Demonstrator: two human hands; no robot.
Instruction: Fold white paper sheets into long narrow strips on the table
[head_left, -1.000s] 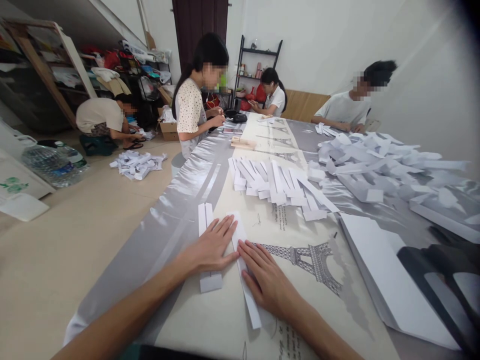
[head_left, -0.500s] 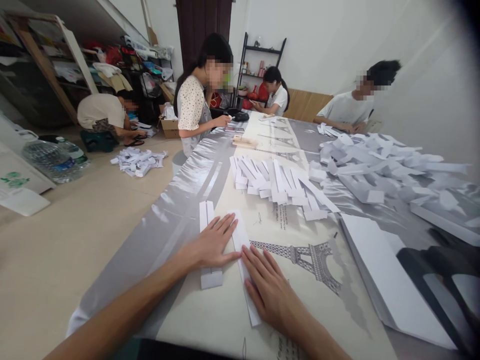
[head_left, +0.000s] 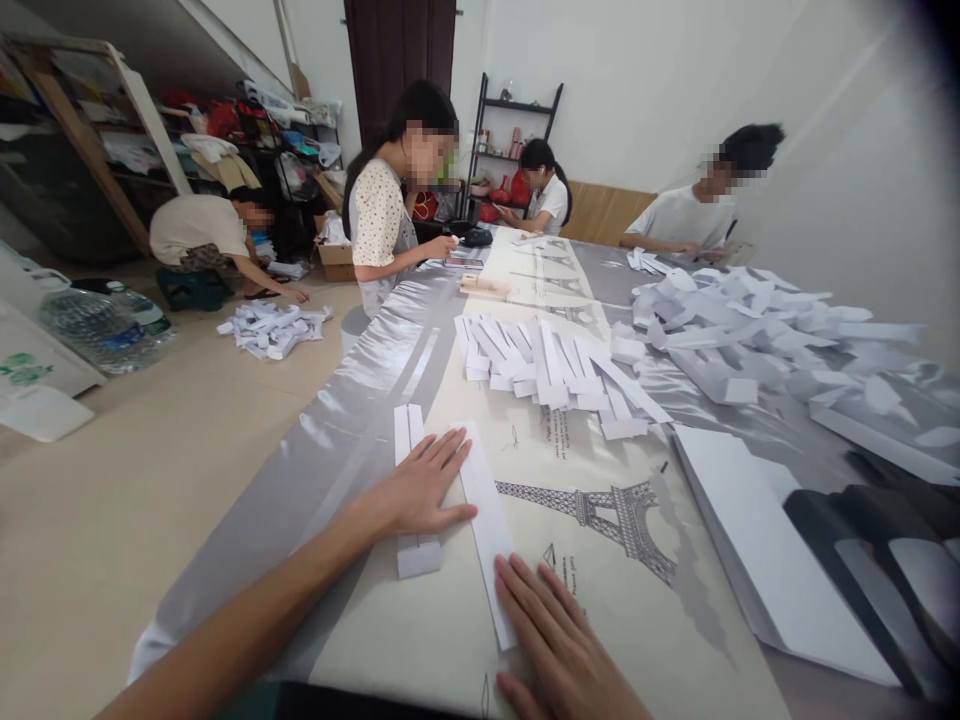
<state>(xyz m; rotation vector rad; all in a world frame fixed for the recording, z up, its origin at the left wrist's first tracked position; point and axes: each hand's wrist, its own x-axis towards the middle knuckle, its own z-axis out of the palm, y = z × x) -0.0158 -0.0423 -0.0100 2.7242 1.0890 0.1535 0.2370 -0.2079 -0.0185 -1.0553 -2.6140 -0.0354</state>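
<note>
Right hand [head_left: 559, 635] farther down printed tablecloth [head_left: 416, 635]

white wall [head_left: 660, 90] | beige floor [head_left: 210, 420] | dark door [head_left: 400, 50] | black ladder shelf [head_left: 523, 105]

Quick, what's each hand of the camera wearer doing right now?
Left hand: open, fingertips on the long, narrow white paper strip, gripping nothing.
Right hand: open, fingertips at that strip's edge, gripping nothing.
</note>
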